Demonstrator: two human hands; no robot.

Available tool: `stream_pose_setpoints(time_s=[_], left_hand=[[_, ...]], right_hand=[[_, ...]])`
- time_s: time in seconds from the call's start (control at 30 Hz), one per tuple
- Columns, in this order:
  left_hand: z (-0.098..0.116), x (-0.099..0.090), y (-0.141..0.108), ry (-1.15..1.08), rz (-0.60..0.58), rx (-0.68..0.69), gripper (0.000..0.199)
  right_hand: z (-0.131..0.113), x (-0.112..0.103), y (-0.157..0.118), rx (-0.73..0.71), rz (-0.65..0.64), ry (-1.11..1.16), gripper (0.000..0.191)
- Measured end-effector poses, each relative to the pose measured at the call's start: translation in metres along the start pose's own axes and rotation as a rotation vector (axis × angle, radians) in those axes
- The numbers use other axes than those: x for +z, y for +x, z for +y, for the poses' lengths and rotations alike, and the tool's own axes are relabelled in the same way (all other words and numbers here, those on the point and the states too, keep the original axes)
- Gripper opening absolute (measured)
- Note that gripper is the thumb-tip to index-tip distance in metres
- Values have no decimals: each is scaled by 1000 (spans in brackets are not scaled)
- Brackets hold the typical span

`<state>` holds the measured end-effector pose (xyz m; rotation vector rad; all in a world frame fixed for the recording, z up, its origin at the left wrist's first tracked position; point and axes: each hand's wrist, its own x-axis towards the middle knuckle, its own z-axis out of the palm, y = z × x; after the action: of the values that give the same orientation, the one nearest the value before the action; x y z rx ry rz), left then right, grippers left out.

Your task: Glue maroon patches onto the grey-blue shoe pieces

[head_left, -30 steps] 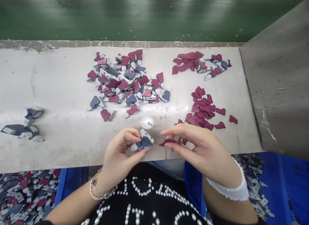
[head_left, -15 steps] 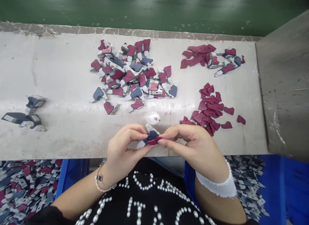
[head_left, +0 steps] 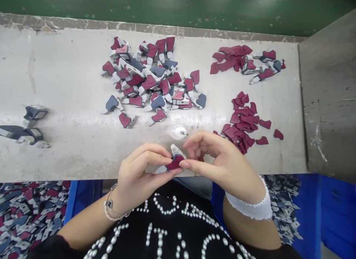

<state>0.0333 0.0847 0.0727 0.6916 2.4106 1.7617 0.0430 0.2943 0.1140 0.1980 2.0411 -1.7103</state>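
Note:
My left hand [head_left: 141, 170] pinches a small white and blue-grey shoe-upper piece [head_left: 174, 152] at the front edge of the bench. A maroon patch [head_left: 175, 163] lies on the piece's blue-grey part, partly covered by my left fingertips. My right hand [head_left: 214, 158] is just beside it, with the thumb tip at the patch's edge and the fingers spread apart above. It holds nothing that I can see. A small round white object [head_left: 178, 132] sits on the bench just beyond my hands.
A heap of maroon and blue-grey pieces [head_left: 150, 77] lies on the pale bench [head_left: 69, 81], with loose maroon patches [head_left: 241, 121] to the right. Blue crates [head_left: 82, 201] full of pieces stand below the front edge. A grey metal panel [head_left: 328, 95] bounds the right side.
The maroon patch has gone from my right hand's pinch to lying on the blue-grey piece. My right fingers have opened, and the view has tilted slightly.

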Motion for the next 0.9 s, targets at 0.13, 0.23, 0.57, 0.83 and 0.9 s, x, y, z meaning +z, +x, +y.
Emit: stream_pose_setpoints(time_s=[0.13, 0.23, 0.57, 0.83, 0.9], left_hand=[[2, -5, 1, -13, -23, 44, 32], [4, -6, 0, 13, -20, 58, 31], [2, -9, 1, 42, 2, 129, 32], [4, -13, 4, -36, -35, 172, 31], [5, -13, 4, -46, -42, 181, 30]], right_hand=[[-3, -2, 1, -43, -143, -17, 15], [-6, 0, 0, -67, -145, -44, 15], [-7, 8, -6, -229, -64, -189, 10], [-13, 6, -11, -231, -85, -296, 9], [-15, 6, -12, -241, -84, -323, 8]])
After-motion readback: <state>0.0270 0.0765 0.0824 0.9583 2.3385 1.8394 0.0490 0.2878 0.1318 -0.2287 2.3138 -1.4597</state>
